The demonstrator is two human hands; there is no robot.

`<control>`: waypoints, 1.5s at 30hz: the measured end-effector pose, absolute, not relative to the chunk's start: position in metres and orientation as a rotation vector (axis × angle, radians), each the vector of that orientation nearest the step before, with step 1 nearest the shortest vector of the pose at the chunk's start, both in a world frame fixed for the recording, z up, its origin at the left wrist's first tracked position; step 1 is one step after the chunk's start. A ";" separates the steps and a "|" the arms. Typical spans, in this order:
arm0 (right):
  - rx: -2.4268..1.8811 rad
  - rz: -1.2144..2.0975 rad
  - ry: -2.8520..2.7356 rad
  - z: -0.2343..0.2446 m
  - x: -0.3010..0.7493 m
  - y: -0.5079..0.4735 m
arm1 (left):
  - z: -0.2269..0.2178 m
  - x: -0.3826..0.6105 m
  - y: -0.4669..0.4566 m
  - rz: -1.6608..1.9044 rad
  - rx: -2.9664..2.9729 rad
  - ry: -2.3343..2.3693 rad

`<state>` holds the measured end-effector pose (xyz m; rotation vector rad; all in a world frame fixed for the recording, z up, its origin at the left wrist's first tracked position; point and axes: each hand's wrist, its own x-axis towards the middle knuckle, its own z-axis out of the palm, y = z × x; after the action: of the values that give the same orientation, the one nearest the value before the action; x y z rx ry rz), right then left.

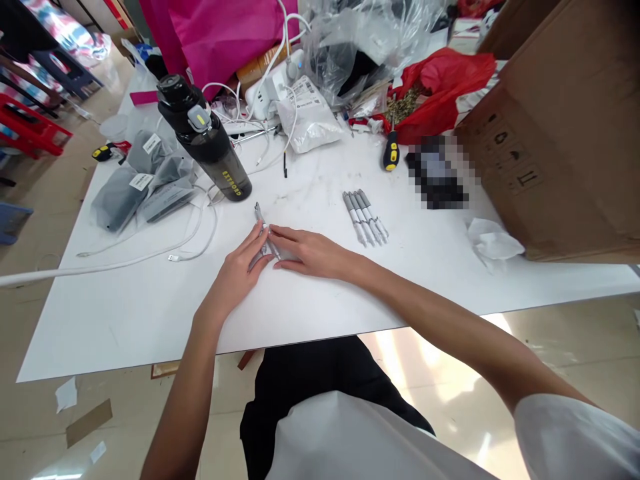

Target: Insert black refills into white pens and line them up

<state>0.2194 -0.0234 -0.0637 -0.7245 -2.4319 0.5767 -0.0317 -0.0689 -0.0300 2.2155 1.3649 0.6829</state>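
Observation:
My left hand and my right hand meet over the white table, fingertips almost touching. Between them are grey and white pens, pressed from both sides. Their grey ends stick out beyond my fingers, and a clear tip shows below; how many there are is hidden. To the right, several matching pens lie side by side in a slanted row, touching or nearly so.
A dark water bottle stands behind my hands. Grey bagged packages and white cables lie left. A screwdriver, red bag and white parcel are at the back. A cardboard box stands right.

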 end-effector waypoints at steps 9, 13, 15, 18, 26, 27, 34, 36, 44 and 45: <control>-0.740 0.413 -2.392 -0.064 0.226 -0.013 | -0.034 -0.019 -0.084 0.764 2.258 1.342; -0.713 0.435 -2.382 -0.067 0.226 -0.010 | -0.033 -0.019 -0.085 0.809 2.254 1.331; -0.702 0.453 -2.375 -0.067 0.227 -0.010 | -0.031 -0.021 -0.083 0.811 2.250 1.335; -0.698 0.466 -2.366 -0.067 0.229 -0.010 | -0.027 -0.025 -0.078 0.796 2.244 1.355; -0.704 0.413 -2.405 -0.065 0.235 -0.007 | -0.027 -0.031 -0.069 0.781 2.239 1.350; -0.709 0.381 -2.425 -0.065 0.235 -0.007 | -0.029 -0.032 -0.069 0.786 2.260 1.357; -0.688 0.291 -2.468 -0.060 0.238 -0.006 | -0.035 -0.036 -0.074 0.745 2.348 1.396; -0.698 0.311 -2.456 -0.060 0.238 -0.005 | -0.035 -0.035 -0.075 0.739 2.333 1.422; -0.691 0.394 -2.424 -0.063 0.236 -0.006 | -0.039 -0.030 -0.077 0.764 2.340 1.419; -0.687 0.398 -2.419 -0.063 0.236 -0.006 | -0.040 -0.030 -0.077 0.774 2.346 1.422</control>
<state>0.2359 -0.0062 -0.0633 -0.6866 -2.4187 0.3978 -0.0295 -0.0769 -0.0397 2.3463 1.4224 0.7736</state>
